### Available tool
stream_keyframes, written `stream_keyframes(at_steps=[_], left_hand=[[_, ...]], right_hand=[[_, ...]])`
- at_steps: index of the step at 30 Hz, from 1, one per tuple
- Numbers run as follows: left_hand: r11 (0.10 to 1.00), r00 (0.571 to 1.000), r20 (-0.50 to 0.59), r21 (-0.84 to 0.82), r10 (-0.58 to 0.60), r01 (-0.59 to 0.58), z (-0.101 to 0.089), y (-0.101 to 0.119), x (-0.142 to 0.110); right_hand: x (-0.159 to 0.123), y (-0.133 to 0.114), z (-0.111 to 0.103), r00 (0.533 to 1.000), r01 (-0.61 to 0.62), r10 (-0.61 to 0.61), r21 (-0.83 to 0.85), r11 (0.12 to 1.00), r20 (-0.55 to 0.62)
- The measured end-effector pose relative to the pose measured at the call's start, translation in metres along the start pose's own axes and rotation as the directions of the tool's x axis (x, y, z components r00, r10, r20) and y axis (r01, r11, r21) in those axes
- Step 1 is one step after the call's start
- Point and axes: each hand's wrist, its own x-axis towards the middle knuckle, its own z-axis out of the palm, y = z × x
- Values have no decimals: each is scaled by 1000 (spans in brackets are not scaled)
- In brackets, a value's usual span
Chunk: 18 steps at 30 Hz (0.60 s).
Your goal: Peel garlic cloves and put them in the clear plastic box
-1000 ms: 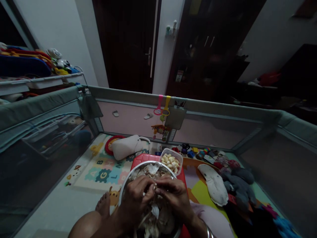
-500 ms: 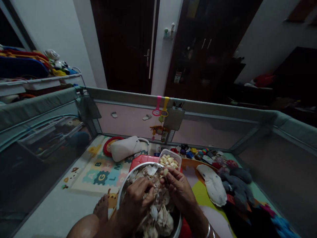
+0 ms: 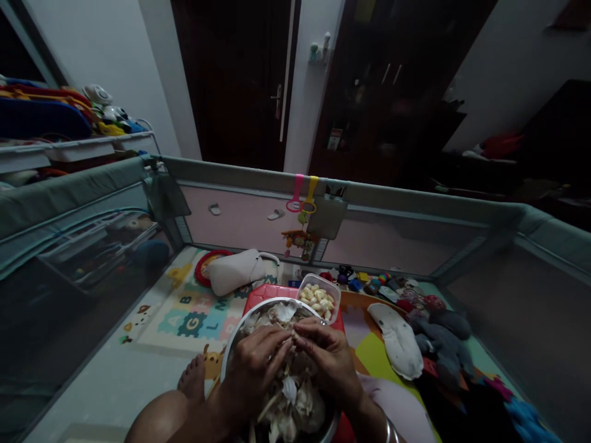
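Observation:
A metal bowl [image 3: 227, 351] full of garlic bulbs [image 3: 305, 409] and loose papery skins [image 3: 284, 311] sits in front of me. Over it, my left hand [image 3: 258, 360] and my right hand [image 3: 330, 357] meet fingertip to fingertip. Both are closed in a pinch on a garlic clove [image 3: 292, 335], of which only a small pale bit shows between the fingers. Just beyond the bowl's rim, a clear plastic tub [image 3: 336, 288] holds several peeled cloves [image 3: 318, 299]. Bowl and tub rest on a red surface [image 3: 265, 292].
A playpen wall [image 3: 240, 175] surrounds the letter play mat [image 3: 184, 301]. A white bolster-like object [image 3: 235, 274] lies at the back left. To the right are a white cushion [image 3: 397, 341], a grey plush toy [image 3: 443, 344] and small toys. My bare foot [image 3: 191, 375] is left of the bowl.
My right hand has come down and left from near the tub, bringing the clove to my left hand's fingertips. The view has shifted slightly.

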Motion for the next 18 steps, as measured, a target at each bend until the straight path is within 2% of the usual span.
stream_keyframes(at_steps=[5,8,13,18], left_hand=[[999,998,-55,-2,35,-35,-1,1,2],[999,997,-52,-1,50,-51,-2,2,3],[999,999,-34,-48,-8,6,-3,1,3],[999,999,-43,-47,-9,7,-2,1,4]], right_hand=[[-2,7,-1,997,70,-71,-44,997,-15],[-3,8,-2,995,101,-102,-84,991,-17],[-4,8,-2,991,133,-135,-88,987,-16],[-4,8,0,989,146,-145,-52,988,20]])
